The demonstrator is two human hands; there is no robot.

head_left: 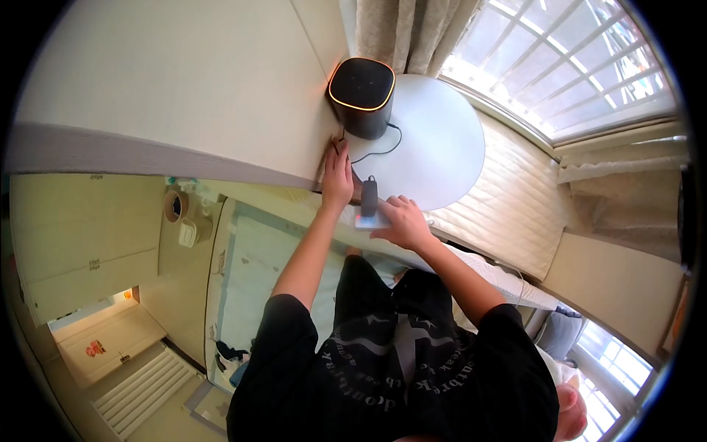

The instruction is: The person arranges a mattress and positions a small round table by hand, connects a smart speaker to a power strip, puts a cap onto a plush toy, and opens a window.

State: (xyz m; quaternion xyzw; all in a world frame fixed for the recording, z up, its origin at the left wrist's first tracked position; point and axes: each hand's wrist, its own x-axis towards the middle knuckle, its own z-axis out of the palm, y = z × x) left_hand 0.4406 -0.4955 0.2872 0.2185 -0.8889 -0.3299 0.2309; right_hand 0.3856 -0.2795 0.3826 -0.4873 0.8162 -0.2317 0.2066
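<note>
My left hand [338,177] reaches to the base of a black smart speaker [361,92] with a glowing orange ring. Its fingers are closed around a thin black cable [339,143] beside the wall-side edge. My right hand [406,222] grips a pale, flat rectangular device [373,220], whose kind I cannot make out, with a small coloured glow at its left end. Touching or just above that device is a dark, narrow block [369,197] resembling a power adapter. Another black cord [390,149] loops from the speaker across the round white tabletop [442,140].
A cream cabinet [184,81] rises to the left of the speaker. On the right, a quilted pad [515,191] covers the ledge under a barred window [552,59]. Curtains [412,33] hang behind the tabletop. A brown round container [175,206] stands at lower left.
</note>
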